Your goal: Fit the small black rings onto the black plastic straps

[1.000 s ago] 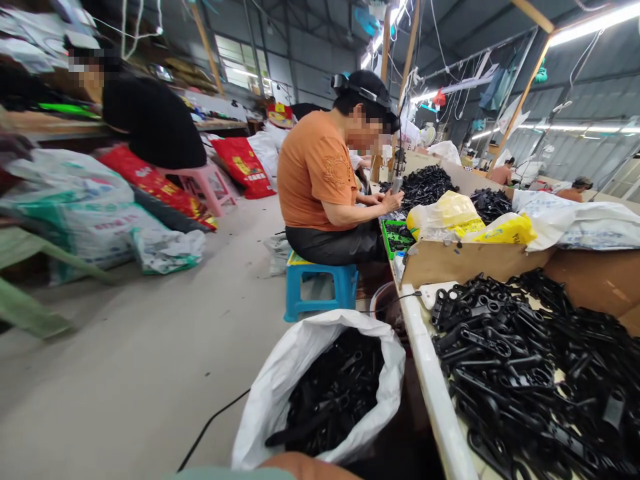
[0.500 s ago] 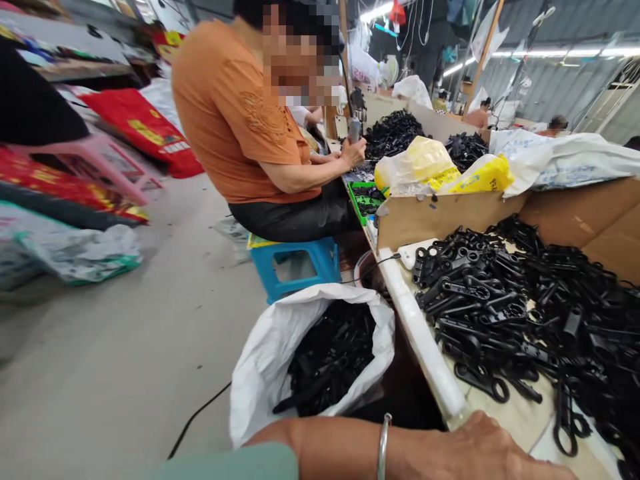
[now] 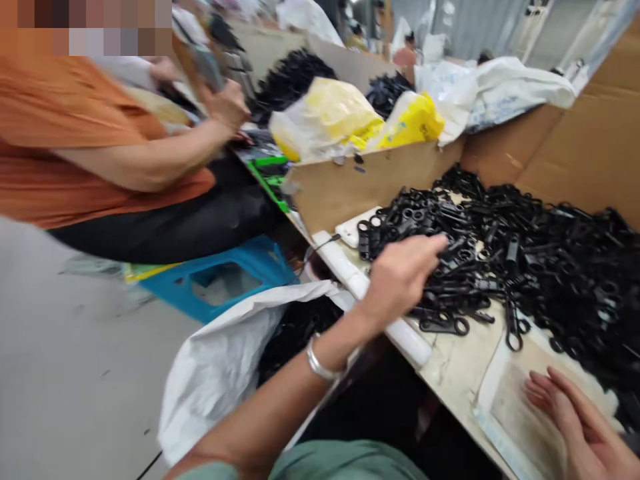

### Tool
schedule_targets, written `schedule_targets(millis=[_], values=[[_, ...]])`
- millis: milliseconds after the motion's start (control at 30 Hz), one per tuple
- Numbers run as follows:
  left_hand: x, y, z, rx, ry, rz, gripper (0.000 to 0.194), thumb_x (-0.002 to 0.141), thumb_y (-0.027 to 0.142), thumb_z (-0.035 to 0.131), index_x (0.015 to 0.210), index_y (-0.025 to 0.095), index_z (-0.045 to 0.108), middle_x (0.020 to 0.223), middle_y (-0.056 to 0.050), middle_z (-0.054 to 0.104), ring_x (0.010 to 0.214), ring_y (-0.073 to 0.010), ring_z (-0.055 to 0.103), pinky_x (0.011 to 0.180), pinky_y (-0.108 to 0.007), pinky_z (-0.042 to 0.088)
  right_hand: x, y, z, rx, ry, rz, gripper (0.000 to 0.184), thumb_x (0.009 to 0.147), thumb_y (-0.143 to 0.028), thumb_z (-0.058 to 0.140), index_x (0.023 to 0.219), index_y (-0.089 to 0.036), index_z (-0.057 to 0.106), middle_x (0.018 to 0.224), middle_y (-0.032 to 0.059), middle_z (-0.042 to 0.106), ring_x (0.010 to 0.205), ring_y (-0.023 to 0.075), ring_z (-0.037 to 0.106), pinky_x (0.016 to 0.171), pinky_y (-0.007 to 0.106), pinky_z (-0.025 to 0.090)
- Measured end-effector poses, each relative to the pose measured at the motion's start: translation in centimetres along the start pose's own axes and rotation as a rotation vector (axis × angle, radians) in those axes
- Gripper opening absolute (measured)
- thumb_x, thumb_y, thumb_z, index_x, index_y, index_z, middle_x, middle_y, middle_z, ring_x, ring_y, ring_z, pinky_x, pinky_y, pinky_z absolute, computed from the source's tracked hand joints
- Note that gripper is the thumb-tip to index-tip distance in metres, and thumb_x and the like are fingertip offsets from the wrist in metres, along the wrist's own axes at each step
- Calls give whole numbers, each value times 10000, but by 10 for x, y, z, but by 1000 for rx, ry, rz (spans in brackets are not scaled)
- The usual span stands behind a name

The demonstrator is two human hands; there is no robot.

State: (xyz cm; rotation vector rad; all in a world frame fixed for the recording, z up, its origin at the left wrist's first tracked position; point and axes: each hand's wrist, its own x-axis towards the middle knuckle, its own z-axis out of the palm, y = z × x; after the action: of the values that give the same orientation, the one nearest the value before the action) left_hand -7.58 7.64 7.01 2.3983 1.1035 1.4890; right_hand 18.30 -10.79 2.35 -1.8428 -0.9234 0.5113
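The left hand (image 3: 400,277) reaches, fingers loosely spread and holding nothing, onto the heap of black moulded plastic loop-ended parts (image 3: 525,267) on the table (image 3: 450,363). The right hand (image 3: 575,417) lies flat and empty nearby, apparently steadying.

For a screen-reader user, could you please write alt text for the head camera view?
The left hand reaches into a pile of black plastic parts on a table, while the right hand rests open on a pad. A seated co-worker in orange works alongside.
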Motion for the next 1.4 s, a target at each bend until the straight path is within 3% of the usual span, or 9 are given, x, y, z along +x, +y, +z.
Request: schedule_targets(millis=[167, 400, 500, 633, 800, 967, 1133, 1267, 1400], values=[[48, -47, 17, 135, -123, -154, 375, 988, 251, 398, 1281, 154, 611, 1303, -95, 658, 1284, -231, 542, 1108, -425, 405, 26, 14, -34, -405, -32, -118, 560, 810, -653, 588, 1108, -197, 719, 1103, 102, 741, 825, 266, 729, 837, 359, 586], [47, -53, 32, 335, -359, -246, 423, 1001, 270, 358, 1398, 252, 501, 1499, -96, 498, 1463, -294, 333, 1166, -684, 165, 67, -20, 18, -896, -269, -428, 392, 928, -466, 523, 1201, -192, 582, 1070, 111, 678, 881, 285, 671, 748, 407, 536], [34, -37, 27, 342, -274, -192, 426, 998, 256, 376, 1404, 202, 493, 1514, -136, 472, 1478, -312, 320, 1172, -687, 175, 77, -17, 29, -1008, -282, -447, 276, 941, -355, 521, 1132, -169, 592, 1091, 139, 666, 957, 322, 656, 741, 427, 533], [-1, 8, 32, 274, -182, 190, 361, 980, 193, 444, 1319, 137, 552, 1453, -163, 534, 1452, -300, 378, 1199, -598, 244, 74, -8, 4, -825, -262, -581, 282, 993, -333, 418, 1100, -176, 626, 1063, 125, 691, 939, 293, 674, 807, 433, 540], [-44, 80, 58, -116, -423, 513, 394, 984, 267, 484, 1307, 44, 519, 1349, -199, 612, 1362, -287, 499, 1161, -513, 368, 42, -19, -39, -503, -429, -674, 240, 1005, -349, 496, 1113, -248, 686, 1116, 59, 718, 1005, 221, 692, 881, 320, 550], [-58, 100, 74, -621, -809, -151, 303, 940, 174, 478, 1215, 144, 603, 851, -59, 733, 765, -164, 693, 683, -249, 520, 47, -17, -41, -363, -481, -408, 313, 995, -427, 506, 1097, -222, 719, 942, 55, 751, 736, 202, 720, 715, 309, 593], [-62, 94, 77, -1214, -721, -908, 370, 814, 233, 605, 1153, 90, 637, 932, -103, 688, 743, -162, 677, 522, -206, 436, 93, -10, -2, -738, -240, -545, 354, 955, -335, 507, 1224, -158, 656, 1157, 149, 669, 919, 296, 682, 827, 443, 561], [-65, 92, 77, -1409, -574, -1016, 508, 733, 209, 680, 1228, 119, 606, 1204, -160, 622, 890, -202, 690, 534, -200, 425, 113, -15, 23, -987, -292, -553, 322, 927, -238, 503, 1185, -151, 676, 1134, 176, 647, 954, 342, 657, 760, 449, 555], [-68, 89, 78, -1498, -545, -1048, 519, 731, 206, 691, 1240, 147, 608, 1263, -165, 596, 1007, -254, 676, 546, -195, 434, 105, -19, 4, -762, -361, -463, 318, 928, -313, 520, 1143, -170, 705, 1014, 124, 704, 838, 270, 672, 816, 422, 540]])
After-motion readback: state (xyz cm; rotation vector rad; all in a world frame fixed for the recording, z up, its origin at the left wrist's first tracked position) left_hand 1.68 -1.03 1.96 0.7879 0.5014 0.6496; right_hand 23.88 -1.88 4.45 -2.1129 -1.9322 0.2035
